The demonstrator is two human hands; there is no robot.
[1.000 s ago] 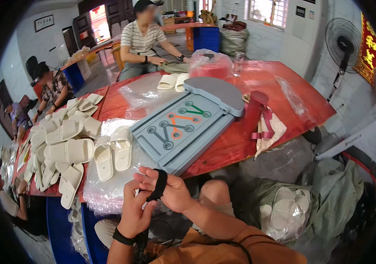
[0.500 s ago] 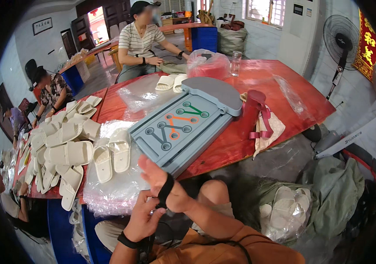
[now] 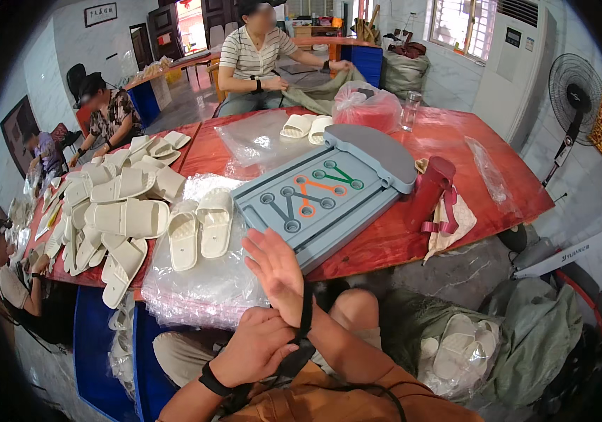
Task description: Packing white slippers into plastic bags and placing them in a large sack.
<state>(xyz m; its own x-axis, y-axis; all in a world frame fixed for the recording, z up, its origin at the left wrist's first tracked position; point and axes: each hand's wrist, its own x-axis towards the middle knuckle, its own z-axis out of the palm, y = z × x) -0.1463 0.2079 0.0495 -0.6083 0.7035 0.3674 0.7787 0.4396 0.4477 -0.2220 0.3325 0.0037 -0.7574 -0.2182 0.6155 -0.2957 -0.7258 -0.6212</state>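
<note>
My right hand [image 3: 276, 271] is raised at the table's near edge, palm showing and fingers stretched out, holding nothing. A black wristband [image 3: 307, 314] circles its wrist. My left hand [image 3: 255, 343] is closed at that wrist, fingers curled at the band and partly hidden behind the right hand. Just beyond the hands lie a pair of cream slippers [image 3: 214, 228] on a stack of clear plastic bags [image 3: 195, 295]. To their right a grey-blue plastic board [image 3: 350, 218] with round holes and green, orange and dark lines rests on the table.
Cream slippers [image 3: 126, 219] are heaped on the red table [image 3: 519, 158] at left. A red bottle [image 3: 433, 184] and a cloth pouch stand right of the board. Bagged slippers [image 3: 459, 348] lie low at right. Across the table a person [image 3: 257, 60] handles greenish fabric; others sit at left.
My right hand has turned more upright, its fingers spreading, and my left hand has shifted with the wrist. The view has swung left. The person opposite has lifted the greenish fabric.
</note>
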